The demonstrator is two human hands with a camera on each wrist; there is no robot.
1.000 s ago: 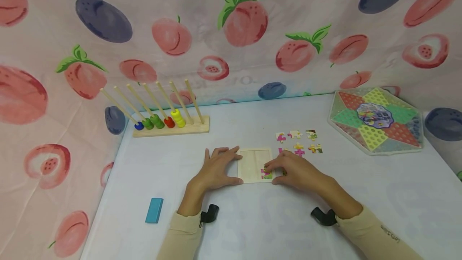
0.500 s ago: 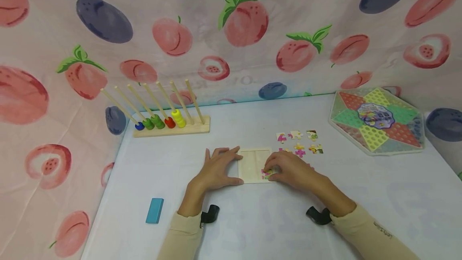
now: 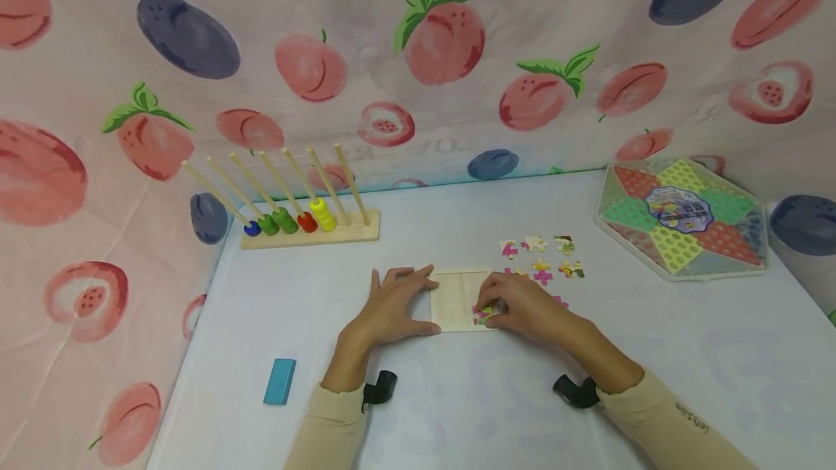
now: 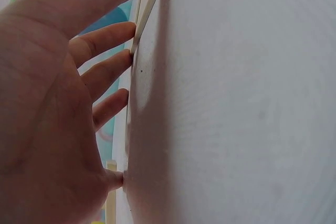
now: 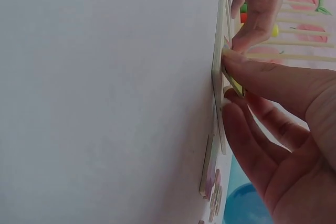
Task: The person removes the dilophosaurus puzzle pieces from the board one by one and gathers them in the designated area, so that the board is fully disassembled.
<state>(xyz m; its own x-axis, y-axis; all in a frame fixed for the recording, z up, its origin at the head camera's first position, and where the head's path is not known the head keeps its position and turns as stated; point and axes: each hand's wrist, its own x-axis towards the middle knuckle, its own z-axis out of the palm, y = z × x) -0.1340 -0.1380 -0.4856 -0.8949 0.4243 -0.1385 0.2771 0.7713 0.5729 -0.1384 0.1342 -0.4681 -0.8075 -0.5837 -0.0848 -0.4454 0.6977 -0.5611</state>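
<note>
A pale wooden puzzle tray (image 3: 451,303) lies on the white table. My left hand (image 3: 392,307) spreads along its left side, fingertips and thumb touching the border. My right hand (image 3: 530,304) is over the tray's lower right corner. Its thumb and fingers pinch a jigsaw piece (image 5: 234,83), which tilts against the tray in the right wrist view. At that same corner, pink and green puzzle artwork (image 3: 481,316) shows beside the fingertips. Several loose jigsaw pieces (image 3: 542,277) lie to the right of the tray, some partly hidden behind the right hand.
A wooden bead rack (image 3: 310,236) with upright pegs stands at the back left. A blue block (image 3: 279,381) lies at the front left. The hexagonal Chinese checkers box (image 3: 682,220) is at the back right. Patterned cloth hangs behind the table.
My right hand has shifted slightly left, its fingertips now farther over the tray's lower right corner. In the last half second it has barely moved. The left hand has stayed put.
</note>
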